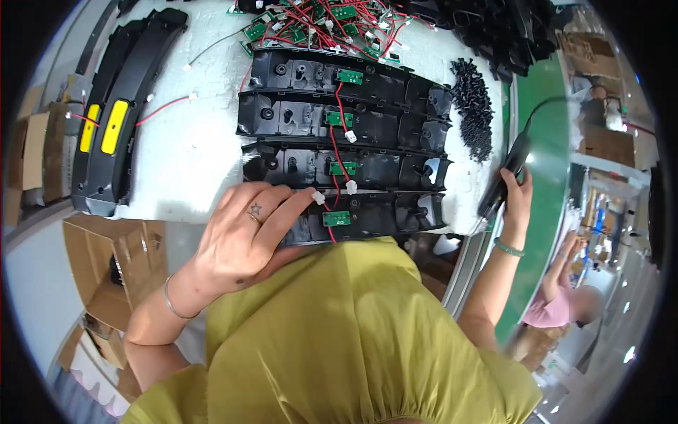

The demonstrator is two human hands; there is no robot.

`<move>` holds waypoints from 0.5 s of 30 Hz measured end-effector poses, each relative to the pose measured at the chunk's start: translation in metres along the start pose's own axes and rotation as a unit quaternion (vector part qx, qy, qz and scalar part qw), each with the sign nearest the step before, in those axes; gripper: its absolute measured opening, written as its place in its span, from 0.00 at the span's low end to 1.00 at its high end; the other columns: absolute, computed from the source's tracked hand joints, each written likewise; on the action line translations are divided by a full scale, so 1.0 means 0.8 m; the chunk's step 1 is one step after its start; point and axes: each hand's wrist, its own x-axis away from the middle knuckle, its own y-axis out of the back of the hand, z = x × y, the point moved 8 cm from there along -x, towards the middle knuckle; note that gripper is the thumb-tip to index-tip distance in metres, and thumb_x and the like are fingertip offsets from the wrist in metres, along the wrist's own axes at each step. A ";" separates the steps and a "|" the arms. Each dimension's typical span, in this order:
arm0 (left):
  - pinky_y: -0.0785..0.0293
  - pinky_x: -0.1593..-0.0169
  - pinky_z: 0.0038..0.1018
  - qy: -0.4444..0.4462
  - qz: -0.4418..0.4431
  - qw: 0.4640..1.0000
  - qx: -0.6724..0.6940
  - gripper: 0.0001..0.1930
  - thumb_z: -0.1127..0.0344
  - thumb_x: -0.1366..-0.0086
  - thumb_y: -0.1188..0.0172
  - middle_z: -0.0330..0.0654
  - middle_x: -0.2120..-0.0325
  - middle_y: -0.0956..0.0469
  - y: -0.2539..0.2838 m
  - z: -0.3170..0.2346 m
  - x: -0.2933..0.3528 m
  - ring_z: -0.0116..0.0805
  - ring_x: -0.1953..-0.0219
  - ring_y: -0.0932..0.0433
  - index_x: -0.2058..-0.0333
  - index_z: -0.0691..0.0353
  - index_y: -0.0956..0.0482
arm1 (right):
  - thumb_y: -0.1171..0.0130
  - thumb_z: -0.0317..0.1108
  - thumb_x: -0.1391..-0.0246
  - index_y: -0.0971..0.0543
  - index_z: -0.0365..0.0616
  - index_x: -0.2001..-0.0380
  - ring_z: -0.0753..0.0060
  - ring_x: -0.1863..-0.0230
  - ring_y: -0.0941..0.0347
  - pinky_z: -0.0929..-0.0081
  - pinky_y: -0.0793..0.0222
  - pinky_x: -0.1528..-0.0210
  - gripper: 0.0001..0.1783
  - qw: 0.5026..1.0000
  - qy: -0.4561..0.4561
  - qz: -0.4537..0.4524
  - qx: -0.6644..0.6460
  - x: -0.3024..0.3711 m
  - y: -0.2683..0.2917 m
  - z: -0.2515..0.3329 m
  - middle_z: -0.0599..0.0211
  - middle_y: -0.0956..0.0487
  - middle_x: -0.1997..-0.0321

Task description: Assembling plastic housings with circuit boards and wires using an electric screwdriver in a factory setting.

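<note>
Four black curved plastic housings would be more than I list singly: several lie stacked in rows in front of me, the nearest housing (pixel 378 215) against my body. Each carries a small green circuit board (pixel 337 218) with a red wire. My left hand (pixel 240 230) lies over the left end of the nearest housing, its fingertips closed at a white connector (pixel 318 198) on a red wire; the thumb is mostly hidden. Off to the right, my right hand (pixel 518 191) grips a black corded electric screwdriver (pixel 505 173), tilted, its lower end beside the white foam mat's edge.
Black screws (pixel 472 109) lie heaped right of the housings. Green boards with red wires (pixel 328 25) pile up behind. Two black curved parts with yellow panels (pixel 115 127) lie at left. A green surface (pixel 540 155) runs along the right; another person (pixel 554 304) sits beyond it.
</note>
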 end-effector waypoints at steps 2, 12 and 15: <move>0.27 0.61 0.35 0.023 0.073 0.988 0.131 0.22 0.66 0.51 0.31 0.46 0.68 0.23 0.017 0.004 -0.006 0.47 0.68 0.24 0.56 0.65 0.23 | 0.39 0.28 0.49 0.43 0.29 0.38 0.77 0.66 0.28 0.81 0.32 0.63 0.38 0.997 0.057 0.005 0.045 0.003 -0.002 0.012 0.60 0.23 0.62; 0.27 0.68 0.24 0.045 0.154 0.945 0.287 0.18 0.60 0.42 0.36 0.43 0.75 0.21 0.096 0.077 -0.087 0.30 0.75 0.22 0.62 0.71 0.21 | 0.41 0.32 0.46 0.29 0.42 0.45 0.64 0.41 0.34 0.68 0.37 0.42 0.24 0.927 0.337 -0.130 0.103 0.069 -0.025 0.138 0.59 0.31 0.41; 0.30 0.64 0.18 0.211 0.199 0.892 0.347 0.14 0.64 0.34 0.43 0.32 0.70 0.24 0.053 0.123 -0.139 0.18 0.67 0.28 0.57 0.70 0.23 | 0.46 0.25 0.44 0.24 0.42 0.51 0.74 0.48 0.29 0.78 0.32 0.50 0.16 0.905 0.405 -0.106 -0.079 0.074 -0.048 0.189 0.66 0.25 0.49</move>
